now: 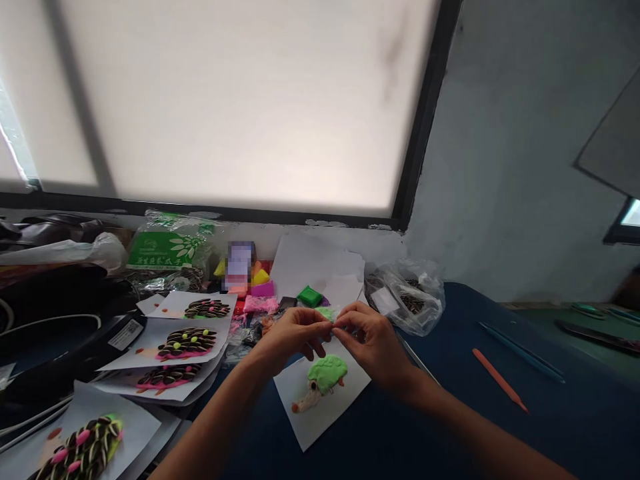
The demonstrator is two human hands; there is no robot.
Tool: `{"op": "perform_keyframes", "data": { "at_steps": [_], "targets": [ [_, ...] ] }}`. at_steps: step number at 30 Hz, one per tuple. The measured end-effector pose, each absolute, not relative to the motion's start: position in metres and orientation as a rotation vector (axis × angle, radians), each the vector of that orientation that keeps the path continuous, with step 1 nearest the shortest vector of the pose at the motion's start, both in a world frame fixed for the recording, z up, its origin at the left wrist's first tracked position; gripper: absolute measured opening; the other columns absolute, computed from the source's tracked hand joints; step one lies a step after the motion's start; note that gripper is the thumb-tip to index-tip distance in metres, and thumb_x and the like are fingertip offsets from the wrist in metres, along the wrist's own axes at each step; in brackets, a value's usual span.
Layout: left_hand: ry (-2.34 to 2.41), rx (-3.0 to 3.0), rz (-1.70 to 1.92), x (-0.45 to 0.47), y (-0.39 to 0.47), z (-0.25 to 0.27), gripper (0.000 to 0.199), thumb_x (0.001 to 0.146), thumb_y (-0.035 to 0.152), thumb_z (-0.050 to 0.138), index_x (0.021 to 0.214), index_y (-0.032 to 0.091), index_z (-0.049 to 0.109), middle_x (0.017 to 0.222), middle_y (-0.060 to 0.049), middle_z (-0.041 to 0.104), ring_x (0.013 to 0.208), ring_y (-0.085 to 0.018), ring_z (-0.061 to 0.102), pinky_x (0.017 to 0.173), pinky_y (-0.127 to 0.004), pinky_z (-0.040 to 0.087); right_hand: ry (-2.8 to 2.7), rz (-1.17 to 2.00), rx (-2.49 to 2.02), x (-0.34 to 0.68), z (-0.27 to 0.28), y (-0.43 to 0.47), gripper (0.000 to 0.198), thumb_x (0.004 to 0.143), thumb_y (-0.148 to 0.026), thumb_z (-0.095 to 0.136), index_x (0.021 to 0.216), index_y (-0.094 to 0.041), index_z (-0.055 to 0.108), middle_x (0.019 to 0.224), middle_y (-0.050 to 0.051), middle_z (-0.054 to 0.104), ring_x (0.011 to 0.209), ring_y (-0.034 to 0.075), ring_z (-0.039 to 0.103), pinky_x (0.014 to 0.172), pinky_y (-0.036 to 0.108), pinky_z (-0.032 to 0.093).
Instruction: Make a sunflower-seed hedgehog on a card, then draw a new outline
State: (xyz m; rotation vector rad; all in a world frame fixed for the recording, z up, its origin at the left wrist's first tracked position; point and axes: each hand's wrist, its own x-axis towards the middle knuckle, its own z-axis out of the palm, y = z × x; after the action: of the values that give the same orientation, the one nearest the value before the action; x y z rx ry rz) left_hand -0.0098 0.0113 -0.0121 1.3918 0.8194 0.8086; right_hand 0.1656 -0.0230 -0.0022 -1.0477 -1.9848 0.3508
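Observation:
My left hand [290, 339] and my right hand [369, 341] meet above the table, thumbs and forefingers pinched together at the same spot. Whatever sits between the fingertips is too small to make out. Just behind the fingers shows a bit of light green clay [326, 312]. Below my hands lies a white paper card [320, 427] with a hedgehog figure [327, 373] on it. The hedgehog has a bright green clay back, a pale snout with an orange-brown nose, and a dark eye.
Left are stacked cards with seed-covered hedgehogs [187, 343] and a black bag [65, 327]. Colored clay packets [263, 288], a green seed bag [167, 250] and a clear plastic bag [413, 293] line the wall. An orange clay tool [497, 379] and a blue stick [523, 352] lie right.

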Motion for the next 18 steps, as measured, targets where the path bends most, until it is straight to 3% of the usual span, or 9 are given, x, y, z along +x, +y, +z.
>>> {"op": "perform_keyframes", "data": {
  "at_steps": [3, 6, 8, 12, 18],
  "targets": [
    [0.889, 1.494, 0.756, -0.013, 0.013, -0.012, 0.037, 0.073, 0.05, 0.067, 0.078, 0.013, 0.065, 0.076, -0.003, 0.065, 0.056, -0.011, 0.062, 0.046, -0.019, 0.042, -2.009, 0.336, -1.067, 0.166, -0.002, -0.024, 0.013, 0.086, -0.018, 0.06, 0.078, -0.017, 0.069, 0.087, 0.005, 0.06, 0.069, 0.014, 0.057, 0.059, 0.025, 0.046],
    [1.136, 1.702, 0.745, -0.017, 0.019, -0.016, 0.027, 0.079, 0.036, 0.058, 0.09, 0.012, 0.067, 0.082, -0.005, 0.067, 0.056, -0.012, 0.062, 0.048, -0.02, 0.044, -2.035, 0.342, -1.098, 0.17, -0.007, -0.03, 0.014, 0.087, -0.017, 0.059, 0.076, -0.018, 0.068, 0.089, 0.005, 0.059, 0.076, 0.016, 0.058, 0.065, 0.027, 0.047],
    [1.258, 1.793, 0.731, -0.02, 0.023, -0.021, 0.022, 0.076, 0.025, 0.057, 0.091, 0.011, 0.067, 0.082, -0.005, 0.068, 0.054, -0.012, 0.06, 0.049, -0.021, 0.045, -2.071, 0.333, -1.122, 0.174, -0.016, -0.037, 0.013, 0.086, -0.017, 0.06, 0.075, -0.018, 0.068, 0.09, 0.005, 0.058, 0.081, 0.017, 0.058, 0.07, 0.028, 0.047],
    [1.293, 1.865, 0.621, -0.023, 0.027, -0.033, 0.022, 0.067, 0.013, 0.056, 0.082, 0.011, 0.071, 0.071, -0.003, 0.067, 0.054, -0.014, 0.06, 0.049, -0.022, 0.043, -2.133, 0.33, -1.2, 0.182, -0.037, -0.051, 0.009, 0.084, -0.016, 0.063, 0.079, -0.019, 0.07, 0.083, 0.004, 0.055, 0.076, 0.017, 0.056, 0.064, 0.028, 0.045],
    [1.277, 1.973, 0.521, -0.024, 0.029, -0.039, 0.028, 0.055, 0.007, 0.059, 0.078, 0.012, 0.075, 0.076, -0.004, 0.071, 0.073, -0.019, 0.063, 0.059, -0.023, 0.045, -2.172, 0.372, -1.221, 0.179, -0.048, -0.058, 0.013, 0.084, -0.013, 0.062, 0.077, -0.019, 0.071, 0.078, 0.003, 0.058, 0.077, 0.018, 0.056, 0.065, 0.028, 0.043]
  ]
}}
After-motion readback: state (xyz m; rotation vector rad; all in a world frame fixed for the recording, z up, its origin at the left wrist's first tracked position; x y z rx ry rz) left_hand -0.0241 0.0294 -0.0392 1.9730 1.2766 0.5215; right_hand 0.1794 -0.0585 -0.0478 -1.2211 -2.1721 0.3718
